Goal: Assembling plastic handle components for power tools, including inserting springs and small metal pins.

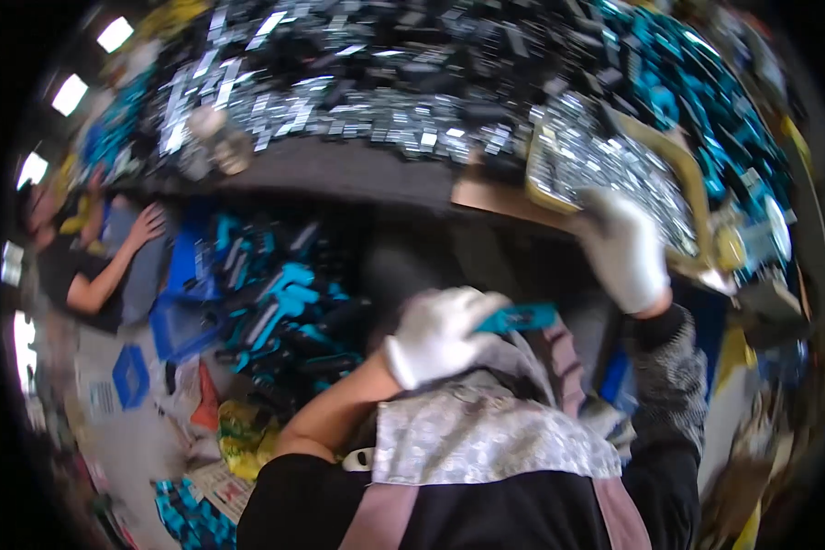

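Note:
My left hand (442,337), in a white glove, is closed around a teal plastic part (527,318) above my lap. The part is long and narrow with a dark patch, and its exact kind is blurred. To the right, my right hand (628,252), also gloved, is at the near rim of a yellow tray (697,197). Small shiny silver metal pieces (605,165) fill that tray. Motion smears the right fingers, so whether they hold anything does not show.
Silver and black pieces (339,101) cover the dark worktable (330,174), with teal parts (697,92) heaped at far right. Teal and black parts (284,302) lie piled at left beside blue bins (183,325). Another person (96,275) is at far left.

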Demonstrator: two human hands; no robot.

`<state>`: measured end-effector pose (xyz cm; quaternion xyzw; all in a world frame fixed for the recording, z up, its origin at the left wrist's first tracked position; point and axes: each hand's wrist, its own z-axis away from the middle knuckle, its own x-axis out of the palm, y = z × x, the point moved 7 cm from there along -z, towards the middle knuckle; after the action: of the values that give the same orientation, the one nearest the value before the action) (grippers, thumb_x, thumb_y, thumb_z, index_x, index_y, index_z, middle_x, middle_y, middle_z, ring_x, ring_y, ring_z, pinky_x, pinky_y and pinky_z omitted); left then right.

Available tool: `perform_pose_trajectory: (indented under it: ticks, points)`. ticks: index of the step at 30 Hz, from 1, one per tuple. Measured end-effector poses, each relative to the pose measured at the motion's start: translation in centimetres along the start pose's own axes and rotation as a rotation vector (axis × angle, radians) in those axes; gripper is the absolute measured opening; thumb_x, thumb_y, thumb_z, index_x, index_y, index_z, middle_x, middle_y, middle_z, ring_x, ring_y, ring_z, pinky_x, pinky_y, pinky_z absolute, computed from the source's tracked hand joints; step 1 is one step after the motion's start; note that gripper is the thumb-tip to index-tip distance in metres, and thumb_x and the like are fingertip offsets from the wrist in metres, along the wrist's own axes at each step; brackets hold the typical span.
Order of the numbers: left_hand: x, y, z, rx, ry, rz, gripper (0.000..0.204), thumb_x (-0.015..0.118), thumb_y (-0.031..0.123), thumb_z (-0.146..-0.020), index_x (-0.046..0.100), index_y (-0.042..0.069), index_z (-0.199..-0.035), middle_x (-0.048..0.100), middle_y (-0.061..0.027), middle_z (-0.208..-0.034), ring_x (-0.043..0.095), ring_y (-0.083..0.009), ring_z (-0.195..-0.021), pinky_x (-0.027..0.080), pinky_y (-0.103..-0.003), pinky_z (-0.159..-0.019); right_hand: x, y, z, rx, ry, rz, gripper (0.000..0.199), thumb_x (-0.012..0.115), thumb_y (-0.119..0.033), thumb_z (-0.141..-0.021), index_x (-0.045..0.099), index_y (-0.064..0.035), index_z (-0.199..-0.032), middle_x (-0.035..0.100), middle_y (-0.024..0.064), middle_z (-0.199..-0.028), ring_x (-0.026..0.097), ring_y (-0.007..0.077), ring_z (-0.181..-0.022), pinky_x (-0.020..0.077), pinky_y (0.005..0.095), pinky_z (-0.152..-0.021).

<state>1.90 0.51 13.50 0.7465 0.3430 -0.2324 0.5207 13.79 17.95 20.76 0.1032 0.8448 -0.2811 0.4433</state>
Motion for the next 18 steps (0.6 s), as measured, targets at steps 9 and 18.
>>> perform_pose_trajectory:
  ticks: [9,18]
  points:
    - [4.0,-1.1,3.1,-0.056,-0.058,0.135,0.042,0.077,0.028,-0.079,0.063,0.01,-0.114,0.064,-0.0121,-0.085,0.066,-0.0322,-0.082,0.053,-0.042,-0.071,1.5,12.4,-2.2,0.189,-0.123,0.21,0.031,0.07,-0.022,-0.086,0.065,0.0014,-0.105,0.069,0.0241,-0.095,0.067,0.04,-0.089,0.0509,0.0433,-0.079]
    - [4.2,-1.4,2.7,0.001,-0.147,0.104,0.046,0.07,0.034,-0.085,0.058,0.01,-0.122,0.062,-0.0135,-0.09,0.066,-0.0325,-0.084,0.053,-0.043,-0.072,0.7,13.1,-1.7,0.17,0.16,0.208,0.028,0.069,-0.018,-0.089,0.064,-0.0002,-0.11,0.069,0.0202,-0.106,0.067,0.0348,-0.095,0.0504,0.0388,-0.085]
